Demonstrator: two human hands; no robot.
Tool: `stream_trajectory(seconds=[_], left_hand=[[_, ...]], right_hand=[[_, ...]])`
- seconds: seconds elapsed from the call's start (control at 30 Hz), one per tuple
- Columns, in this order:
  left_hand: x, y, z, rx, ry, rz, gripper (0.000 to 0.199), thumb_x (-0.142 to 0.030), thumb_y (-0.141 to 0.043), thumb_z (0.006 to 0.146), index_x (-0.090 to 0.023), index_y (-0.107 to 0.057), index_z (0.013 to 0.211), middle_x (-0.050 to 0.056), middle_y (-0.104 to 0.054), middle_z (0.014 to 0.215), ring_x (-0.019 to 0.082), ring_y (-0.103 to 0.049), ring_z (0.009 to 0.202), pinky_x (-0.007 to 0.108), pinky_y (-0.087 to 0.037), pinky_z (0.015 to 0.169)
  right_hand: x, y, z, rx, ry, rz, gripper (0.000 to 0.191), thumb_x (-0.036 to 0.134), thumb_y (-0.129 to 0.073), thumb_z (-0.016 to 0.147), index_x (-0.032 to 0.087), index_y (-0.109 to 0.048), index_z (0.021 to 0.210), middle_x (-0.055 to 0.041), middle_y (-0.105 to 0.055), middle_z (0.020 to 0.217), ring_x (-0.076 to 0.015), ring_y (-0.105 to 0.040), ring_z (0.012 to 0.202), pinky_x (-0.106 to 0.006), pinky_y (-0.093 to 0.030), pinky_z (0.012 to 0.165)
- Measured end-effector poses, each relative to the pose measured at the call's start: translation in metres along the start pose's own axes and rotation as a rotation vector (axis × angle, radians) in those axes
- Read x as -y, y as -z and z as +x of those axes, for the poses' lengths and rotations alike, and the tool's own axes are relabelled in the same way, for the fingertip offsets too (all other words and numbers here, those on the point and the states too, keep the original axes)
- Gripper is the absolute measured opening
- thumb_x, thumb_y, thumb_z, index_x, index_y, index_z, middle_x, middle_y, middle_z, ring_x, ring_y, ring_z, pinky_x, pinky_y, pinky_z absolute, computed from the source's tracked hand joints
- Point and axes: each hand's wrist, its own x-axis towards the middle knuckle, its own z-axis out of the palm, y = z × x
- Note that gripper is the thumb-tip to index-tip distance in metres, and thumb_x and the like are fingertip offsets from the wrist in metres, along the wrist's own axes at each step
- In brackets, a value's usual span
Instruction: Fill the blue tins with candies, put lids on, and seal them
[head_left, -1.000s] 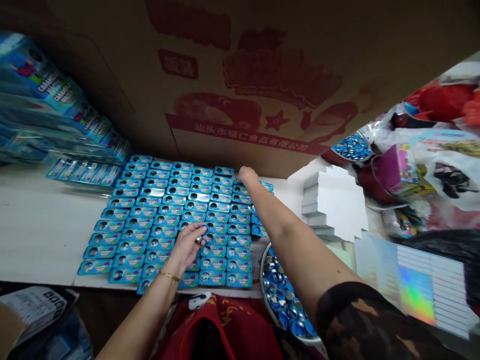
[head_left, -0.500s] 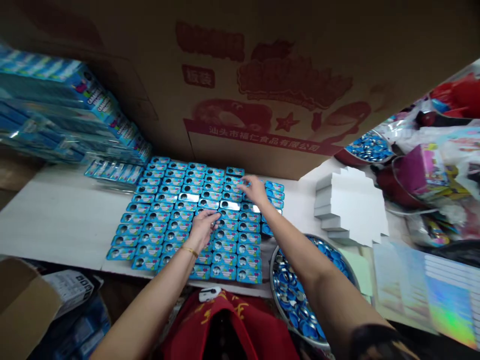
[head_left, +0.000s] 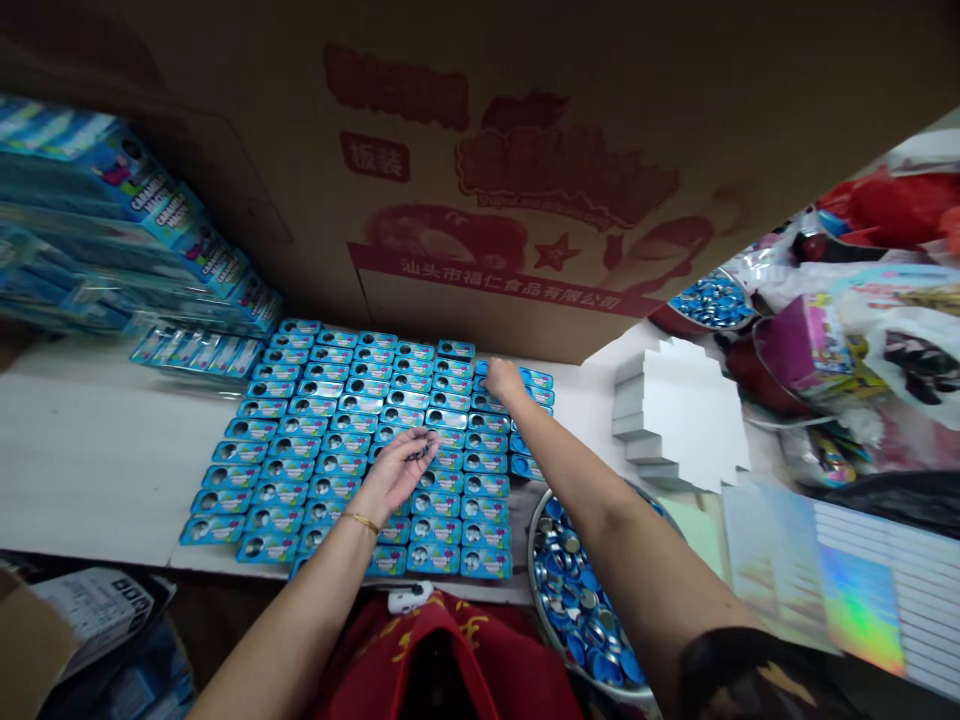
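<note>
Rows of small blue oblong tins (head_left: 271, 468), each with a round window and colourful print, cover the middle of the table. My left hand (head_left: 401, 468) hovers over the middle rows, palm partly turned up and fingers curled together around something small and dark that I cannot make out. At the far right rows, my right hand (head_left: 504, 383) reaches down to a tin, its fingers bunched; whatever is between them is hidden. Close by my right forearm stands a round metal bowl (head_left: 534, 570) full of small round blue and silver pieces (head_left: 589, 605).
A large brown carton (head_left: 480, 330) walls off the back. Wrapped blue boxes (head_left: 172, 215) are stacked at left, with an open carton (head_left: 37, 640) below. White card blanks (head_left: 686, 415) and shiny sheets (head_left: 772, 560) lie right, near another filled bowl (head_left: 712, 300).
The view has shifted slightly. My right hand has lowered its fingers onto the far right tins. My left hand has turned its palm further up, staying over the middle rows.
</note>
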Motion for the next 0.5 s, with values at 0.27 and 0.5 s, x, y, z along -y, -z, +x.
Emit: stream_trajectory(seconds=[0.27, 0.5], left_hand=[[-0.008, -0.006, -0.01, 0.065, -0.024, -0.034, 0.02, -0.001, -0.057, 0.071, -0.01, -0.059, 0.089, 0.013, -0.064, 0.1, 0.022, -0.057, 0.105, 0.029, -0.047, 0.091], [-0.004, 0.0, -0.001, 0.184, -0.004, -0.023, 0.036, 0.003, -0.052, 0.069, -0.009, -0.057, 0.102, 0.012, -0.064, 0.103, 0.02, -0.058, 0.103, 0.032, -0.043, 0.094]], right_hand=[[0.017, 0.013, 0.016, 0.123, -0.048, -0.089, 0.038, 0.016, -0.076, 0.057, 0.013, -0.066, 0.093, -0.0144, -0.065, 0.096, -0.0265, -0.06, 0.093, -0.031, -0.045, 0.076], [0.027, -0.017, -0.074, 0.035, 0.731, 0.347, 0.022, 0.027, -0.061, 0.077, 0.021, -0.065, 0.098, -0.006, -0.063, 0.096, -0.0174, -0.056, 0.093, -0.029, -0.042, 0.081]])
